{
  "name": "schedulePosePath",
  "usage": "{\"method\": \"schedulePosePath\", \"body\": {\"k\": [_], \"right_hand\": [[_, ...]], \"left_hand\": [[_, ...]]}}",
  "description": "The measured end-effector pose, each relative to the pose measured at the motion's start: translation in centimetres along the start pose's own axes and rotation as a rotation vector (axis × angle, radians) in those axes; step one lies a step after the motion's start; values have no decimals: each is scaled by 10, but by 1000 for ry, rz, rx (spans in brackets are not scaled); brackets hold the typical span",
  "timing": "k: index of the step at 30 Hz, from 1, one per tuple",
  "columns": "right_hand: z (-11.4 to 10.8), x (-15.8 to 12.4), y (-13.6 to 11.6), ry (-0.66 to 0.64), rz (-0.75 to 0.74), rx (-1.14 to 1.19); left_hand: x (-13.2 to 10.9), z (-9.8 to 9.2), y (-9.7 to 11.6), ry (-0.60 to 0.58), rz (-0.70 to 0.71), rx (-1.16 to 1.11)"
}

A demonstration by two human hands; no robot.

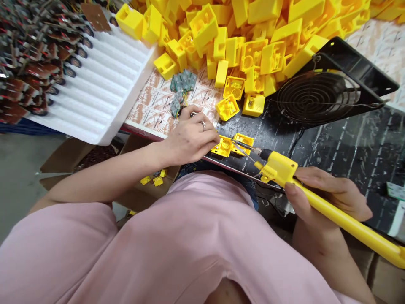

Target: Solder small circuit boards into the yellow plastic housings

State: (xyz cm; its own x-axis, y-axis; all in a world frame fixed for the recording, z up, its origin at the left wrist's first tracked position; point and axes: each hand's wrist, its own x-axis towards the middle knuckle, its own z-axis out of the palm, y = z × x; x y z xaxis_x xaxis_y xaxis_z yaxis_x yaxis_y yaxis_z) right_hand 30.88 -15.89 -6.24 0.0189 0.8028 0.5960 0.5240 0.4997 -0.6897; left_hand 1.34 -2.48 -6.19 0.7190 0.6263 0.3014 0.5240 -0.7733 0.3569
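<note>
My right hand (329, 192) grips a yellow soldering iron (278, 168) with a thin feed tube beside its metal tip. That tip reaches over a small open yellow plastic case (223, 146), close to its joined other half (244, 143). At the left edge of the case, my left hand (191, 137) is closed with fingers curled and fingertips against it; the thumb is hidden. A ring shows on one finger. Just beyond the left hand lie small green circuit boards (183, 81) with yellow wires and a dark part mostly covered by the fingers.
A heap of yellow cases (253, 46) fills the back of the bench. To the right stands a black fan (316, 95) with a wire guard. A white ridged foam tray (104, 84) at left carries many brown boards. Below the bench edge is an open cardboard box (60, 158).
</note>
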Motion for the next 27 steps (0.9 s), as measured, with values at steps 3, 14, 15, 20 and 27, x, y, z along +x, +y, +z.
{"method": "schedulePosePath", "body": {"k": [3, 14, 15, 20, 27], "right_hand": [[-3, 8, -1, -27, -118, -48], [-2, 31, -5, -332, -237, 2], [-1, 34, -6, -348, -251, -3], [4, 48, -12, -352, -364, -21], [3, 60, -22, -509, -402, -63]], "left_hand": [[0, -5, 3, -65, -18, 36], [10, -18, 17, -265, -92, 198], [10, -18, 17, -263, -94, 188], [15, -16, 13, -293, -100, 186], [23, -18, 17, -350, -87, 253]]}}
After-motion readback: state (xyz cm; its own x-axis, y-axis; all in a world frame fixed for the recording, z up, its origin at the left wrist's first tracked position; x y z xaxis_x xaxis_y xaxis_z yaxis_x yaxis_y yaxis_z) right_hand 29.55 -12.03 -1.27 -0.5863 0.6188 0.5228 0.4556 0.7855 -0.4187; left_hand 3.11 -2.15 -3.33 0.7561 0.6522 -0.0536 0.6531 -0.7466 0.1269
